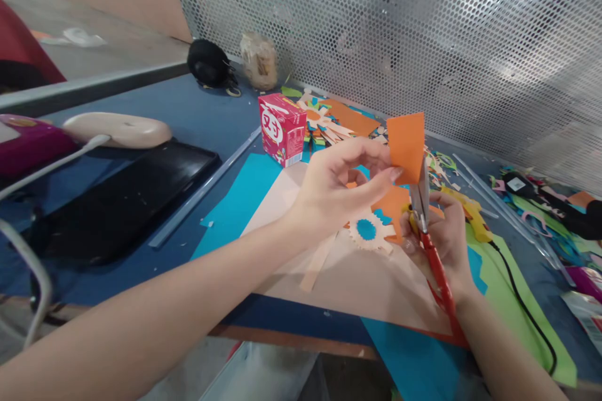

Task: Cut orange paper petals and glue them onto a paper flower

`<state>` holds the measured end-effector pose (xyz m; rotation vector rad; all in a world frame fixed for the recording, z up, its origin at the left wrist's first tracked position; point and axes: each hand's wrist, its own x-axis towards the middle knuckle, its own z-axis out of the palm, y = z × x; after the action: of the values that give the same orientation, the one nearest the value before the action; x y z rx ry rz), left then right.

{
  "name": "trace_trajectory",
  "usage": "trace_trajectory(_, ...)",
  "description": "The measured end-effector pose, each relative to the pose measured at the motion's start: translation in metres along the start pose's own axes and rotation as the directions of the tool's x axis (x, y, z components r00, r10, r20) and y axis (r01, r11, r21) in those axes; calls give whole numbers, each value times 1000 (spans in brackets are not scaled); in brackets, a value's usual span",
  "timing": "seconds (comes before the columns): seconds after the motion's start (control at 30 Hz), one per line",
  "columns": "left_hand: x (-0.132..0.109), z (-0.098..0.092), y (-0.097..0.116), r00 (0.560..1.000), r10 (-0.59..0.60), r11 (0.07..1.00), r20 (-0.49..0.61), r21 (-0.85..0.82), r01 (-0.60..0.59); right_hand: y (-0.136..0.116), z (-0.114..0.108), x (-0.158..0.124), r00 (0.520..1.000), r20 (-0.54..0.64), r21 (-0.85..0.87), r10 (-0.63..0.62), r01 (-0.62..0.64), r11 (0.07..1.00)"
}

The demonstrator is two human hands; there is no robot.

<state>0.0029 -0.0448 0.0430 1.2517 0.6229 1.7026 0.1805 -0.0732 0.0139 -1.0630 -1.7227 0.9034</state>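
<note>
Between the thumb and fingers of my left hand (348,182) is a small rectangle of orange paper (406,141), held upright. My right hand (442,238) grips a pair of scissors (435,263) with red handles, and their blades reach the lower right edge of the orange paper. Below the hands lies a cream paper flower shape (360,235) with a blue centre, next to more orange paper (394,200). Large cream paper (286,200) covers the table under them, overlapping a blue sheet (244,188).
Behind my left hand stands a pink box (282,131), beside a heap of paper scraps (329,122). A yellow glue gun (477,216) with a black cord rests at right on green paper (522,301). A black tray-like object (126,200) and a white device (117,130) lie left.
</note>
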Motion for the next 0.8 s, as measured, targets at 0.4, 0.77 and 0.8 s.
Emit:
trace_trajectory(0.4, -4, -1, 0, 1000, 5, 1000, -6, -3, -5, 1, 3, -1, 987, -105, -146, -126, 110, 983)
trace_trajectory(0.77, -4, -5, -5, 996, 76, 997, 55, -2, -76, -3, 4, -3, 987, -111, -175, -119, 98, 980)
trace_trajectory(0.8, -4, -5, -5, 995, 79, 997, 55, -1, -79, -2, 4, -3, 986, -115, -178, -119, 98, 979)
